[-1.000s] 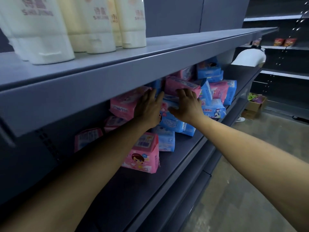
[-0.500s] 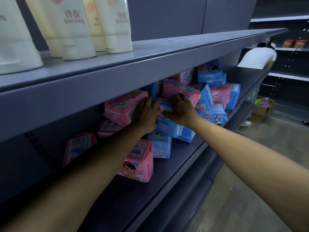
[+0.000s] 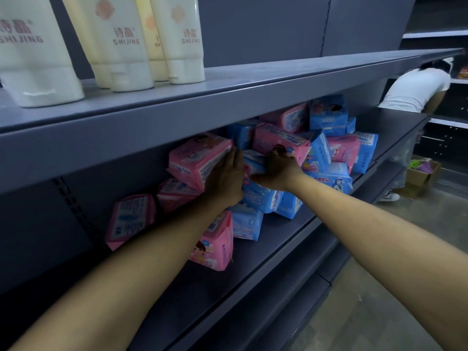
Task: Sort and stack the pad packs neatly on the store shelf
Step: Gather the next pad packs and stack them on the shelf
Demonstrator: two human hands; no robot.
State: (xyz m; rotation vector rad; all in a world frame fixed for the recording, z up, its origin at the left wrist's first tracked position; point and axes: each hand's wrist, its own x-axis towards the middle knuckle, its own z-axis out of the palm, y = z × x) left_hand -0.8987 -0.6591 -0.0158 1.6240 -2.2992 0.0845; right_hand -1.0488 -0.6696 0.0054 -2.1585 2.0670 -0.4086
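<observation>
Nearest you, both forearms reach in under the upper shelf (image 3: 253,97) toward the heap of pad packs on the grey shelf (image 3: 278,239). A pink pack w/ a cartoon face (image 3: 215,247) stands upright just below your L forearm, near the shelf's front edge; a 2nd pink pack (image 3: 130,219) leans at the back wall to its left. Your left hand (image 3: 225,178) lies flat, fingers straight & close together, pressing the side of a tilted pink pack (image 3: 197,158). Your right hand (image 3: 276,168) is beside it, thumb out toward the L hand, fingers curled over a blue pack (image 3: 255,160) at the heap's centre; fingertips are hidden behind the pack, so can't tell how firm the grip is. More blue packs (image 3: 263,197) lie under both hands. Further along, pink & blue packs are piled unevenly, some on edge, some flat. On the upper shelf stand cream bottles (image 3: 126,46) marked SHIJING. Far right, another person in a white top (image 3: 415,89) bends over by a cardboard box (image 3: 421,173) on the floor.
</observation>
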